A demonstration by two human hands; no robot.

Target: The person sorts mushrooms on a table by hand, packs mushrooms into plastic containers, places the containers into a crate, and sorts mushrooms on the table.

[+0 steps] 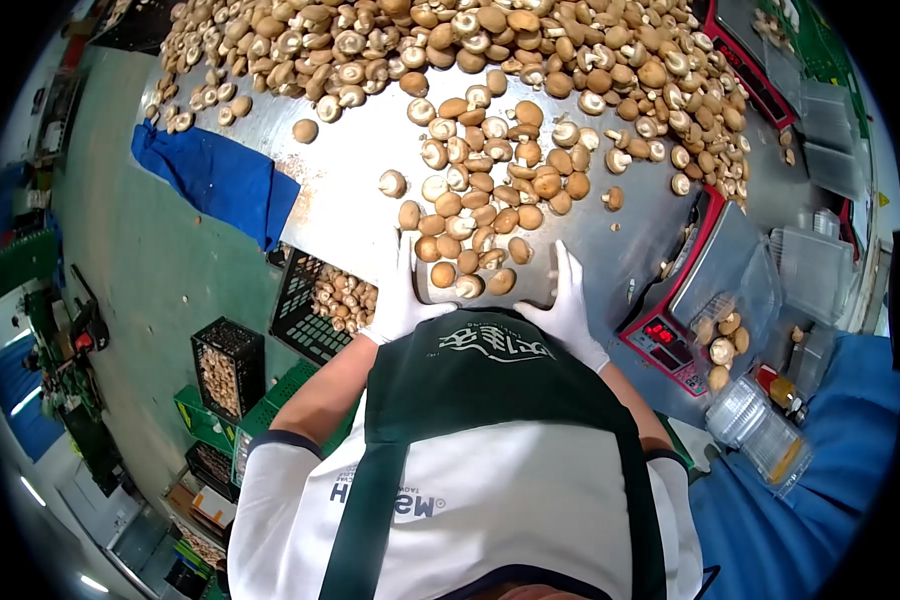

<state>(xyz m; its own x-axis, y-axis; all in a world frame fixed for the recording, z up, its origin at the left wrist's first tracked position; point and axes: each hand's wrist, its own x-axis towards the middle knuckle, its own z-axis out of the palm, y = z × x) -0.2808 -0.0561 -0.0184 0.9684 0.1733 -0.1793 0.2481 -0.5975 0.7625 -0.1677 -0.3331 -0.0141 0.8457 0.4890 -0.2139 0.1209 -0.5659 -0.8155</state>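
Note:
My left hand point(398, 300), in a white glove, lies at the near edge of the metal table point(350, 190), fingers pointing forward and thumb spread inward. On the other side, my right hand point(566, 308), gloved in white too, mirrors it with fingers stretched out and thumb apart. Between and ahead of them is a loose group of brown-capped mushrooms point(480, 185), some with pale stems turned up. Neither hand grips anything. The closest mushrooms point(469, 286) sit just inside the thumbs, apart from them.
A large mushroom heap point(450, 40) covers the table's far side. On the right stand a red scale point(660, 335) with mushrooms on it and clear plastic containers point(815, 270). A blue cloth point(210, 180) hangs over the left edge; black crates point(228, 370) of mushrooms stand below.

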